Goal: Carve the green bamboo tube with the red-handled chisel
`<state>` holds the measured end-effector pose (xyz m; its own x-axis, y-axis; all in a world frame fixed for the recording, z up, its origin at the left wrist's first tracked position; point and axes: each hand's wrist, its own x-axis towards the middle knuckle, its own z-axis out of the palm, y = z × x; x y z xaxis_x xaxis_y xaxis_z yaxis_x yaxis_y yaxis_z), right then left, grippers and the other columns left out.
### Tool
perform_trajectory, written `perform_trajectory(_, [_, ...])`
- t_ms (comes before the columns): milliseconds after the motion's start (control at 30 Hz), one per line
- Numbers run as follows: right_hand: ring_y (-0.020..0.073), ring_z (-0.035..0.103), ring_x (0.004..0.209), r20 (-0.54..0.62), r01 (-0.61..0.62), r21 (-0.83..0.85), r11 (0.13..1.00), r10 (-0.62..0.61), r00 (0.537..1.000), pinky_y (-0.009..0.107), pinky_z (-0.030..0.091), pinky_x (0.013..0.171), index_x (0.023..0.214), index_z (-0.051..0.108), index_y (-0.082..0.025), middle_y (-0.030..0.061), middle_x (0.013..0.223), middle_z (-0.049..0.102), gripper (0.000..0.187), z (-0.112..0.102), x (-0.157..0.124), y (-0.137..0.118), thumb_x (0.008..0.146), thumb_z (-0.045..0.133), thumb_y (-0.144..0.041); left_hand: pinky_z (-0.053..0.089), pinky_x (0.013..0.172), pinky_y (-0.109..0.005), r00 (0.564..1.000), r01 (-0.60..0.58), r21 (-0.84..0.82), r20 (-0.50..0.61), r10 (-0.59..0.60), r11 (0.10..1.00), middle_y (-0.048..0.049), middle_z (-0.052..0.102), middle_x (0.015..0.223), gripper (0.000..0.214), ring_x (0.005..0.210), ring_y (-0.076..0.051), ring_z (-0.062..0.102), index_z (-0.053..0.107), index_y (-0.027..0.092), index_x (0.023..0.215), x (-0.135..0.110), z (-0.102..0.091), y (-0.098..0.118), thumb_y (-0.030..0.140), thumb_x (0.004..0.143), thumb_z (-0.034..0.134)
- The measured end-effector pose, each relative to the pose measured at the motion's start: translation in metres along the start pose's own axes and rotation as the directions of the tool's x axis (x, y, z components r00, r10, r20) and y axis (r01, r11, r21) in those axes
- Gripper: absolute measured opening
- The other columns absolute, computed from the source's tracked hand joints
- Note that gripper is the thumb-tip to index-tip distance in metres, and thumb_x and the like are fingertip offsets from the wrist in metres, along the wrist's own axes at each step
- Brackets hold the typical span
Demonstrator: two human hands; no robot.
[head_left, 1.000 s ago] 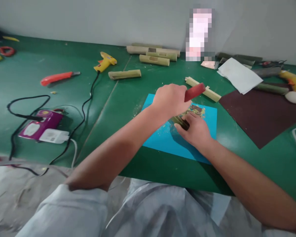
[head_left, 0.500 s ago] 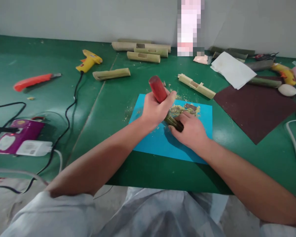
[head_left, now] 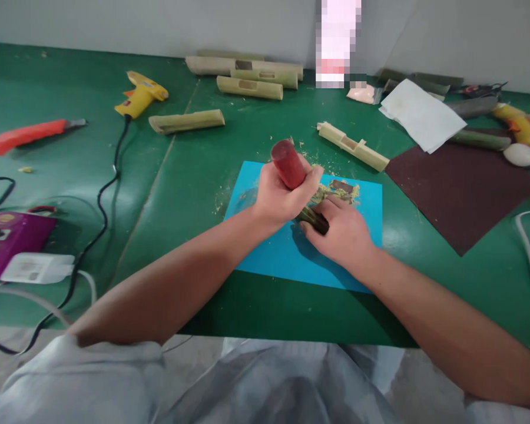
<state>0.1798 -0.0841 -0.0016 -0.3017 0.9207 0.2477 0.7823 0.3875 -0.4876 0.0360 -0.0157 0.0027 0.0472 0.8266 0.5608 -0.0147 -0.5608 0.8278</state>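
My left hand (head_left: 271,197) is wrapped round a tool's thick red handle (head_left: 288,165), whose butt points up toward me. Its working end is hidden behind the hand and the bamboo. Closed on a short dark green bamboo piece (head_left: 314,220), my right hand (head_left: 347,232) presses it against a blue sheet (head_left: 269,253). The two hands are close together, with the tool over the far end of the bamboo. Pale shavings (head_left: 352,195) and a small brown scrap (head_left: 342,186) lie just beyond my right fingers.
Cut bamboo tubes (head_left: 249,88) lie along the back, and a slotted one (head_left: 352,146) sits beyond the sheet. To the left are a yellow glue gun (head_left: 139,97), a red utility knife (head_left: 29,136) and a purple power strip (head_left: 30,235). Brown sheet (head_left: 459,200) and white paper (head_left: 419,115) lie right.
My left hand and the red handle have shifted slightly right, and the handle leans more toward me. My right hand keeps its hold on the bamboo. The view has turned a little.
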Motion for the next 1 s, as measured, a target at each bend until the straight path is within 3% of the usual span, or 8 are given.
perform_trajectory(267, [0.0226,0.060,0.081,0.021,-0.004,0.051,0.999,0.003,1.000,0.035,0.044,0.068,0.076,0.057,-0.022,0.0068,0.082,0.063,0.020,0.000,0.002,0.000,0.086,0.067,-0.037,0.029,0.048,-0.030,0.999,-0.049,0.014,0.023,0.049,0.999,0.0028,0.045,0.051,0.045,0.048,-0.008,0.042,0.044,0.020,0.051,0.004,0.004,0.001,0.025,0.088,0.070])
perform_trajectory(367, [0.0224,0.060,0.081,0.036,-0.001,0.044,0.999,0.000,0.999,0.035,0.044,0.069,0.077,0.058,-0.022,0.0069,0.083,0.063,0.020,0.000,0.002,-0.003,0.088,0.065,-0.036,0.028,0.046,-0.029,0.997,0.070,-0.024,-0.030,-0.070,0.997,0.0031,0.042,0.048,0.047,0.045,-0.008,0.040,0.042,0.020,0.049,0.006,0.005,0.002,0.028,0.083,0.073])
perform_trajectory(467, [0.0228,0.060,0.081,0.030,-0.001,0.016,1.000,0.000,1.000,0.035,0.044,0.069,0.079,0.060,-0.020,0.0075,0.083,0.063,0.019,0.000,0.001,-0.003,0.090,0.063,-0.036,0.025,0.043,-0.028,0.967,0.227,-0.121,-0.089,-0.238,0.966,0.0041,0.039,0.043,0.045,0.041,-0.007,0.035,0.043,0.020,0.047,0.007,0.001,0.000,0.028,0.081,0.072])
perform_trajectory(533, [0.0232,0.060,0.082,0.020,0.006,-0.004,1.000,-0.006,1.000,0.035,0.045,0.070,0.080,0.061,-0.020,0.0082,0.084,0.064,0.019,0.000,0.001,-0.003,0.090,0.063,-0.036,0.025,0.042,-0.027,0.953,0.266,-0.161,-0.105,-0.285,0.950,0.0042,0.039,0.043,0.043,0.040,-0.007,0.034,0.044,0.020,0.047,0.008,-0.001,0.000,0.025,0.080,0.071])
perform_trajectory(700, [0.0240,0.060,0.083,0.014,0.021,-0.046,0.999,-0.020,1.000,0.036,0.045,0.070,0.082,0.060,-0.020,0.0096,0.088,0.065,0.018,0.000,0.000,-0.003,0.090,0.062,-0.036,0.037,0.047,-0.028,0.959,0.221,-0.143,-0.146,-0.241,0.965,0.0032,0.047,0.051,0.042,0.045,-0.009,0.042,0.048,0.021,0.053,0.014,0.000,0.005,0.031,0.084,0.075])
perform_trajectory(900, [0.0248,0.059,0.085,0.030,0.009,-0.051,0.999,-0.008,1.000,0.037,0.044,0.071,0.082,0.059,-0.021,0.0094,0.089,0.064,0.016,-0.003,0.000,-0.006,0.090,0.061,-0.035,0.039,0.049,-0.029,0.981,0.171,-0.057,-0.087,-0.176,0.984,0.0037,0.046,0.054,0.043,0.048,-0.010,0.043,0.049,0.022,0.057,0.008,0.005,0.007,0.039,0.085,0.078])
perform_trajectory(1000, [0.0244,0.059,0.085,0.031,0.010,-0.056,0.998,-0.008,0.999,0.036,0.043,0.070,0.083,0.059,-0.021,0.0092,0.089,0.064,0.016,-0.003,0.000,-0.006,0.090,0.062,-0.035,0.037,0.051,-0.030,0.992,0.119,-0.001,-0.047,-0.119,0.993,0.0031,0.046,0.055,0.044,0.051,-0.010,0.043,0.047,0.021,0.056,0.004,0.004,0.007,0.035,0.085,0.077])
